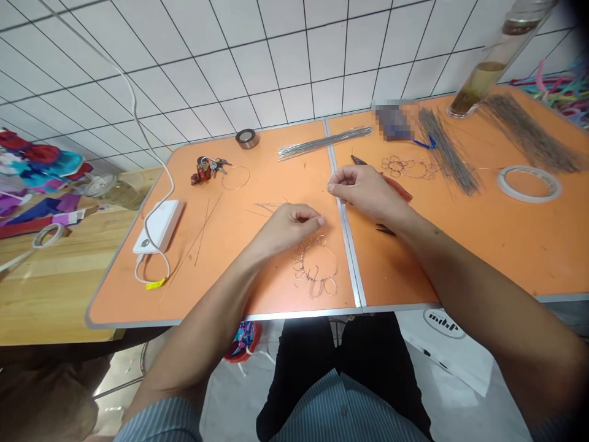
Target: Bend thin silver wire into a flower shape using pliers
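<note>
A ring of thin wire bent into petal-like loops hangs or lies just below my left hand, whose thumb and fingers pinch at its upper end. My right hand is up and to the right, over the metal seam, with thumb and fingertips pressed together; anything between them is too fine to make out. Partly under my right hand are pliers with red handles. Dark pointed tips of another tool show below my right wrist. Loose wire pieces lie beyond my left hand.
On the orange table are a white power bank with a cable, keys, dark tape, wire bundles, looped wire shapes, a white tape ring and a tall glass bottle. A tiled wall stands behind.
</note>
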Tool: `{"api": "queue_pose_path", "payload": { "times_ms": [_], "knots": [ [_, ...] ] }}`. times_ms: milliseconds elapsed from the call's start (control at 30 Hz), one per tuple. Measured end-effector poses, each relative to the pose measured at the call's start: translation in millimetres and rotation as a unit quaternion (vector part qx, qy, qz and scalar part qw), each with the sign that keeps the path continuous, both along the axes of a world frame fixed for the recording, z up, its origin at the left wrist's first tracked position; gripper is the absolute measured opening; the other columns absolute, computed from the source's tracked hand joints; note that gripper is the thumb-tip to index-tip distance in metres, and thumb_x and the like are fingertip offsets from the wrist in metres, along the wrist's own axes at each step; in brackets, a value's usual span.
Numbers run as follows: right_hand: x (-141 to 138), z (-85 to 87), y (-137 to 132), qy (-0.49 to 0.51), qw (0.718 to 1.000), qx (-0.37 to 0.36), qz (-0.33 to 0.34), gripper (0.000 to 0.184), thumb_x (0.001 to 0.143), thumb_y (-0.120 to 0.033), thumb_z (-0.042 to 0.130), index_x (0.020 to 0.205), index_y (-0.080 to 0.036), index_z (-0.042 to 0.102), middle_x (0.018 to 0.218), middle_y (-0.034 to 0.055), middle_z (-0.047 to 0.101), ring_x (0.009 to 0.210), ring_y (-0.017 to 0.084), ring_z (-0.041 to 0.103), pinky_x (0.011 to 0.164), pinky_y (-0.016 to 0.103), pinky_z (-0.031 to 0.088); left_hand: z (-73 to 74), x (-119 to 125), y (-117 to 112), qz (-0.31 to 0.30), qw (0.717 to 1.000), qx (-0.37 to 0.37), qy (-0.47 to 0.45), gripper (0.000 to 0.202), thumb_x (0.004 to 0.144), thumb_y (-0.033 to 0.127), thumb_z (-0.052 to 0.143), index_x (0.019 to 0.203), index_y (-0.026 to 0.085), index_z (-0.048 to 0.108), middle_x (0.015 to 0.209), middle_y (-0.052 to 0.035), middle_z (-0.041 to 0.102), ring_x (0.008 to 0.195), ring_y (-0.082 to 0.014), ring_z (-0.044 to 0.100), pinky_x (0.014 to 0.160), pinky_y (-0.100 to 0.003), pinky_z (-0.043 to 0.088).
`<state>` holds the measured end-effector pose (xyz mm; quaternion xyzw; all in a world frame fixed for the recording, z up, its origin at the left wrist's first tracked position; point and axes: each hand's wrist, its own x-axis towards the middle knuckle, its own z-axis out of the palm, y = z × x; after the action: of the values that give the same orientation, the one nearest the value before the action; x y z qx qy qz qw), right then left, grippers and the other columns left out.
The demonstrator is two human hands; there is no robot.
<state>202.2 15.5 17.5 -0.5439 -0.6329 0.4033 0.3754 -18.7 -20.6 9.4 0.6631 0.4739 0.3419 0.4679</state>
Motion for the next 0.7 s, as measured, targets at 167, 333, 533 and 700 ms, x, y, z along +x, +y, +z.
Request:
{"api": "queue_pose_path", "payload": {
  "times_ms": [167,333,533,700],
  "knots": [
    [-15.2,-2.3,-6.6,0.064,0.997,-0.018,0.046,0.008,0.085,-0.023,0.08,0.083,-0.021,0.072,0.071,-0.0004,0.066,0.067,0.014,0.057,0.062,0.029,0.041,-11.4,1.9,13.8,0.092,0.986,0.019,-0.136,0.026,0.086,0.042,0.089,0.101,0.021,0.084,0.095,-0.005,0.08,0.079,-0.0151,0.069,0.071,-0.026,0.057],
    [-25.6,-8.3,-10.2,0.065,0.995,-0.012,0.07,0.012,0.081,-0.029,0.081,0.083,-0.02,0.073,0.075,-0.0005,0.067,0.069,0.014,0.056,0.063,0.03,0.04,-16.2,6.2,17.4,0.111,0.964,-0.05,-0.236,0.029,0.077,0.039,0.095,0.091,0.019,0.081,0.086,-0.0028,0.077,0.072,-0.0125,0.067,0.069,-0.025,0.057],
    [-34.5,-20.3,-12.8,0.044,0.995,-0.016,0.086,0.016,0.084,-0.036,0.078,0.084,-0.022,0.073,0.077,-0.0006,0.067,0.074,0.016,0.058,0.067,0.031,0.042,-15.2,8.6,17.9,0.139,0.951,-0.095,-0.26,0.016,0.08,0.029,0.087,0.085,0.017,0.077,0.078,-0.0013,0.073,0.067,-0.0106,0.064,0.065,-0.023,0.053],
    [-21.7,-9.9,-13.9,-0.054,0.993,0.04,0.097,0.015,0.092,-0.037,0.071,0.094,-0.022,0.076,0.088,0.0024,0.075,0.084,0.02,0.067,0.075,0.033,0.049,-15.8,5.6,21.6,0.159,0.942,-0.083,-0.283,0.017,0.081,0.027,0.083,0.082,0.018,0.068,0.083,-0.0035,0.077,0.072,-0.0115,0.067,0.067,-0.022,0.054]
  ]
}}
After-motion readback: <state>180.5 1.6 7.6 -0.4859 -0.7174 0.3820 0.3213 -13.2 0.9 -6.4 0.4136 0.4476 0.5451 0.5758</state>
